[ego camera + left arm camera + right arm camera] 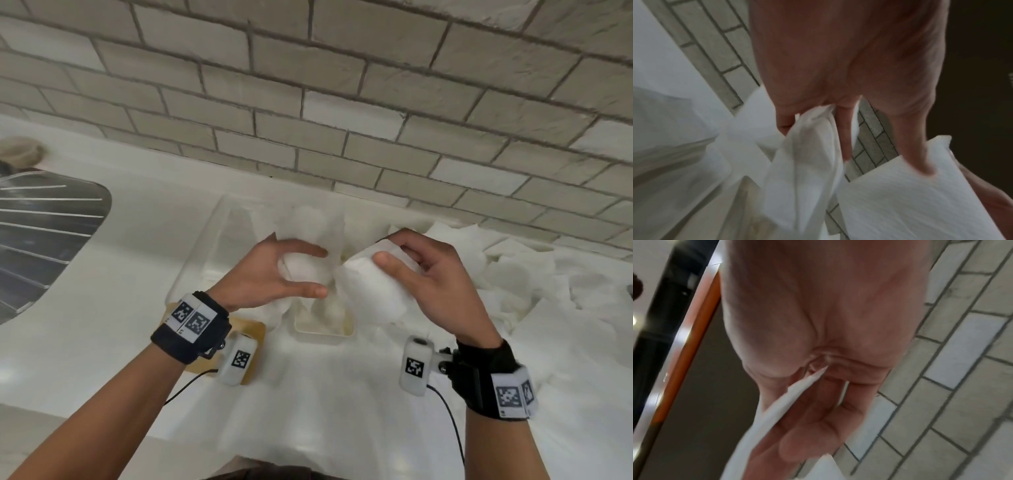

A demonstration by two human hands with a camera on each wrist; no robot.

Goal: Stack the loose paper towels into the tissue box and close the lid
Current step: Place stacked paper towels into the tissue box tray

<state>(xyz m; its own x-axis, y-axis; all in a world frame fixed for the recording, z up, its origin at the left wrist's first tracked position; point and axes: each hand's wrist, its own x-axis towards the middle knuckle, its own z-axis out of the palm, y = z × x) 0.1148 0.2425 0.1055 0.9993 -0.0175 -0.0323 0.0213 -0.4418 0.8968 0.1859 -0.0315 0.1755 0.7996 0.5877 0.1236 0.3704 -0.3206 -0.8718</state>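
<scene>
I hold both hands just above the tissue box (323,327), which sits open on the white counter (102,308) straight in front of me. My left hand (274,274) grips a crumpled paper towel (305,270), thumb below and fingers over the top. My right hand (424,274) pinches a folded towel (370,294), thumb on its near face and fingers curled behind. The two towels almost touch over the box's opening.

To do this step well, I judge I should flatten the crumpled one against the folded one, square their edges, and lower them level into the box so nothing catches on the rim. The loose pile (534,274) lies to the right of the box, so plenty remains. What I take to be the wooden lid (253,329) lies left of the box, partly under my left wrist.
</scene>
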